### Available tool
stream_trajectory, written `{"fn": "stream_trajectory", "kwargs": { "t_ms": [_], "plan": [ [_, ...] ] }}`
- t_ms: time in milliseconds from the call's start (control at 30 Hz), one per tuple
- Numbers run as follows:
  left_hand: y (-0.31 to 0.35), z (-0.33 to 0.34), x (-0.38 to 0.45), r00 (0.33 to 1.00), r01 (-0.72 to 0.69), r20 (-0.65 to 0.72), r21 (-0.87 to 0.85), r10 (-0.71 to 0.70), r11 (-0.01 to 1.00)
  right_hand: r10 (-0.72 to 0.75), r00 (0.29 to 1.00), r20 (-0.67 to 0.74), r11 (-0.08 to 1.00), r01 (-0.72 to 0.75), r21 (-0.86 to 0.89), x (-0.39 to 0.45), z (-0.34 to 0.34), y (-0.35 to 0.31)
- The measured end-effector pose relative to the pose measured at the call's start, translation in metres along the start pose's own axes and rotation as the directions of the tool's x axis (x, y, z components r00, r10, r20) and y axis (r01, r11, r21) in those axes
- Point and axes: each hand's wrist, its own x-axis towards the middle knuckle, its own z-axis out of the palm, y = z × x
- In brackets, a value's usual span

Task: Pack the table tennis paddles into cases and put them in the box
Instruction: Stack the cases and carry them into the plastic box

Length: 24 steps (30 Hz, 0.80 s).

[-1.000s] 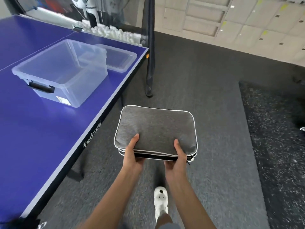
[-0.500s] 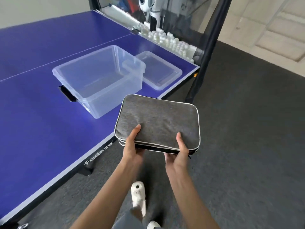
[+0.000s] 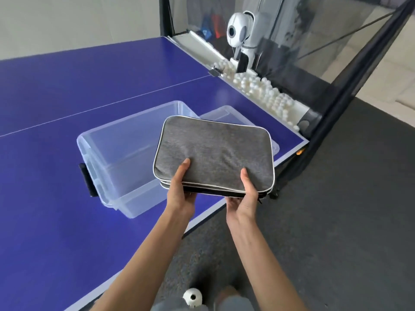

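Both hands are gripping the near long edge of the stacked gray cases point(image 3: 214, 153), thumbs lying on top and fingers curling underneath: the left hand point(image 3: 182, 189) at the near-left corner, the right hand point(image 3: 246, 196) toward the near-right. The stack is hovering flat over the right end of the clear box point(image 3: 116, 158) on the blue counter point(image 3: 45, 221), overlapping its rim and the lid point(image 3: 226, 112) beyond. The box's open interior is lying to the left of the hands, so the left hand is nearer it; the stack's long axis is running across the box's length, probably needing a leftward shift before lowering.
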Motion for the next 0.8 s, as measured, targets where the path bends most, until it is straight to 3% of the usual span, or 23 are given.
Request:
{"fn": "stream_trajectory", "kwargs": {
  "t_ms": [233,500,633,800],
  "plan": [
    [0.026,0.031,0.067,0.982,-0.171,-0.095,-0.099,0.162,0.98,0.166,0.976,0.139,0.983,-0.151,-0.108,0.066,0.067,-0.004],
    [0.051,0.041,0.113,0.882,-0.368,-0.395,-0.24,0.256,0.898,0.467,0.844,0.265,0.864,-0.372,-0.339,0.13,0.133,0.015],
    [0.067,0.028,0.124,0.825,-0.411,-0.519,-0.285,0.221,0.866,0.606,0.767,0.208,0.756,-0.475,-0.451,0.145,0.156,0.04],
    [0.078,0.005,0.142,0.795,-0.381,-0.594,-0.335,0.121,0.862,0.682,0.725,0.098,0.664,-0.557,-0.499,0.162,0.166,0.075]
  ]
}}
